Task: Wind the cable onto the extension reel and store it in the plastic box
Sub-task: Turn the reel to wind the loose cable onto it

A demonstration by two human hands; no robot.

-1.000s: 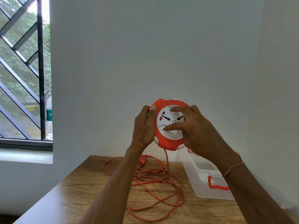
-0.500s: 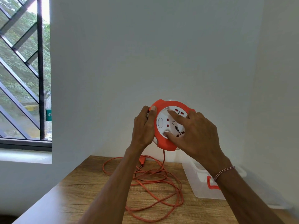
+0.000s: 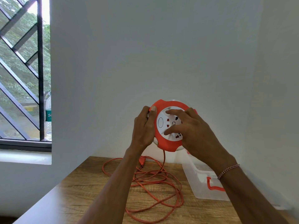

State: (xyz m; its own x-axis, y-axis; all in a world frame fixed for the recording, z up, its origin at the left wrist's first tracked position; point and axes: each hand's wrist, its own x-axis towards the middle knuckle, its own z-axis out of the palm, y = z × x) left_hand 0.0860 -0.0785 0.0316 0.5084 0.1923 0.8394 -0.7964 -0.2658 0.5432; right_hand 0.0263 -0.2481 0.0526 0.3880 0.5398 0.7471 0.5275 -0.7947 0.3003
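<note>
Reel, orange with a white socket face, is held up above the wooden bench. Clear plastic box sits at the bench's right. Loose orange cable lies coiled below, one strand rising to the reel. Left hand closes its grip on the rim; right hand spreads fingers on the face.

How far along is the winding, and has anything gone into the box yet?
Little looks done: most of the orange cable lies loose on the table. In hand: the left hand grips the reel in the air, the right hand on its white face. Left: winding, then storing it in the plastic box.
</note>
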